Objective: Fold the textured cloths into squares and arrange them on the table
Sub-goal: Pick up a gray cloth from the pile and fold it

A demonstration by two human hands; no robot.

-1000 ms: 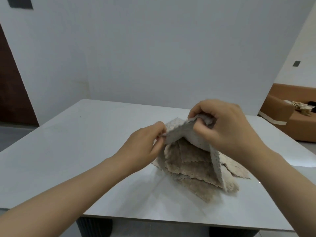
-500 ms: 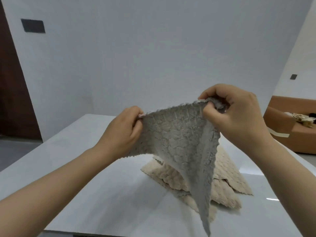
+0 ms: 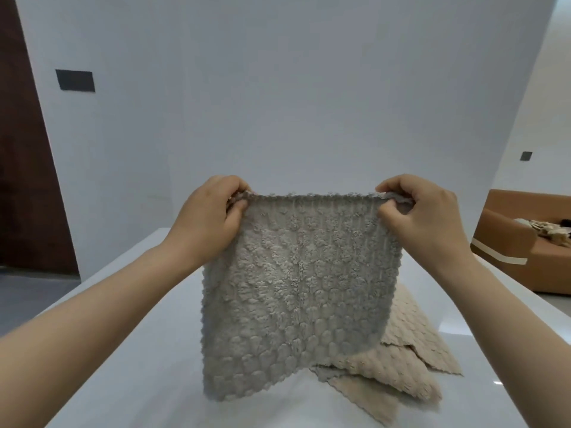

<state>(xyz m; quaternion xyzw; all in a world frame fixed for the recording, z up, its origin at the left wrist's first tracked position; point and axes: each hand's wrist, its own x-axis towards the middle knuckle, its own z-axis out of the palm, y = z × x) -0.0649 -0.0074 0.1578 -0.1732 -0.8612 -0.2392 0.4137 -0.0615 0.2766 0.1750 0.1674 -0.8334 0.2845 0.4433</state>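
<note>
Two hands carry the whole load at this moment, and that is where I see the trouble starting. My left hand (image 3: 210,220) is pinched shut on the top left corner of the grey cloth (image 3: 293,291), and my right hand (image 3: 423,217) is clamped on the top right corner, so the sheet hangs flat between them in the air above the desk (image 3: 129,359). Both grips look shallow to me, thumb and fingertips on the very edge, so a corner could slip out if I shake or lower too fast, and the cloth would drop in a heap. Its lower left corner hangs close to the desk surface; I cannot tell whether it touches. The bottom hem runs askew, lower on the left than on the right, so a fold made from this hold might come out crooked rather than square. Just behind the hanging sheet lies the pile of beige cloths (image 3: 411,366), and I judge that laying the grey one down without shifting sideways could land it on that pile or drag its top layers. As for looks, the grey cloth is plush and thick, covered in a raised bubble pattern, with a scalloped edge and a ribbed band along the top. The beige ones show a similar scale-like texture and zigzag edges, fanned out loosely, none visibly folded yet. Farther off stands a white wall (image 3: 278,88).
</note>
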